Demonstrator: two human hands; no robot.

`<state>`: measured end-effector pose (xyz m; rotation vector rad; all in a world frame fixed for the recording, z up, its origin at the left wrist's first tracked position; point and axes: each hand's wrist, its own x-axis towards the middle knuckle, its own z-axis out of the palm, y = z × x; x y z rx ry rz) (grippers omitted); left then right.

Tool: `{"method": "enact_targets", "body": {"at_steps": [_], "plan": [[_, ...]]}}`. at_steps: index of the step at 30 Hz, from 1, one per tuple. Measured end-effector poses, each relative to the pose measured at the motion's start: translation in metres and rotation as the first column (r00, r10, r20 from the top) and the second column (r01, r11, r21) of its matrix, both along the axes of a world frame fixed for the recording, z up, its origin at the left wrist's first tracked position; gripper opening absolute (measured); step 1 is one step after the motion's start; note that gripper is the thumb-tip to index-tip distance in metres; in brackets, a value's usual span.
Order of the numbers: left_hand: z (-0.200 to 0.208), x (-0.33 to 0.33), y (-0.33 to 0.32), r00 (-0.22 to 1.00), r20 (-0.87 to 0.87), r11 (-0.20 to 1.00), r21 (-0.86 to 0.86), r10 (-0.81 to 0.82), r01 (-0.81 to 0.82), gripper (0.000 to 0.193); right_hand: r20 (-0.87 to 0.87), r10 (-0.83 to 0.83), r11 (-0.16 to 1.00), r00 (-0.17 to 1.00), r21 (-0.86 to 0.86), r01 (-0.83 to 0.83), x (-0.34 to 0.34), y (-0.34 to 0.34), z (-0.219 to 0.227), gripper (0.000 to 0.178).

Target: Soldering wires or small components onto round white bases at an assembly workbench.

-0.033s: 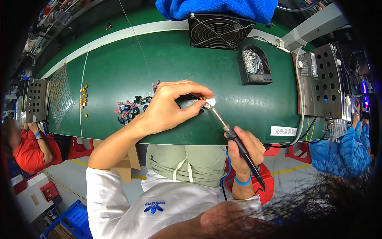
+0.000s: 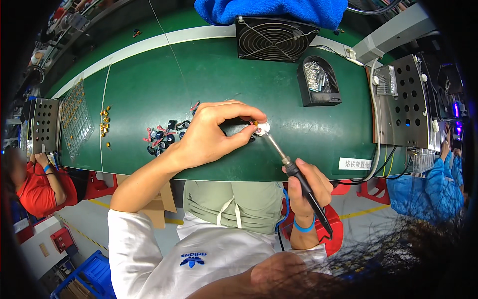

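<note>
Your right hand [image 2: 321, 186] and the soldering iron [image 2: 302, 180] it holds have shifted very slightly toward the right edge of the surface [image 2: 209, 65] since the earlier frame, while your left hand [image 2: 211, 130] stays practically where it was. Your left thumb and fingers pinch a small white round piece [image 2: 263, 129], with a tiny gold-coloured part [image 2: 256, 123] right by the fingertips; you hold both over the middle of the surface, nearer its near edge than its far one. Your right fingers are closed around the iron's black handle beyond the near edge, and its metal shaft slants up and leftward so that the tip is at the lower right rim of the white piece; whether it touches, you cannot tell from this view. Beside your left wrist lies a loose pile of dark round parts [image 2: 158, 141] with red wires, partly hidden by your forearm. Farther toward the left edge you have a short row of gold-coloured pieces [image 2: 104, 122], then a clear tray [image 2: 77, 119] dotted with similar ones. At the far edge stands a black fan [image 2: 276, 40], and toward the far right corner a black bin [image 2: 323, 98] holds silvery bits.
</note>
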<state>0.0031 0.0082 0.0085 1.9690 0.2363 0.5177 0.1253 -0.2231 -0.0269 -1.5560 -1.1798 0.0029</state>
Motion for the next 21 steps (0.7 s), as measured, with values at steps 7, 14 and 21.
{"method": "enact_targets", "body": {"at_steps": [7, 14, 21], "plan": [[0.01, -0.006, 0.007, 0.992, 0.118, 0.956, 0.294, -0.045, 0.009, 0.024, -0.155, -0.101, 0.993, 0.983, 0.043, 0.109, -0.011, 0.001, -0.002, 0.05], [0.045, -0.057, 0.06, 0.992, -0.097, 0.978, 0.2, 0.081, -0.061, 0.021, -0.165, -0.126, 0.979, 0.978, 0.14, 0.149, -0.012, -0.004, -0.004, 0.052], [0.052, -0.078, 0.161, 0.825, -0.049, 0.818, 0.17, 0.564, -0.549, 0.026, -0.075, -0.043, 0.99, 0.996, 0.128, 0.052, -0.014, 0.012, 0.009, 0.045]]}}
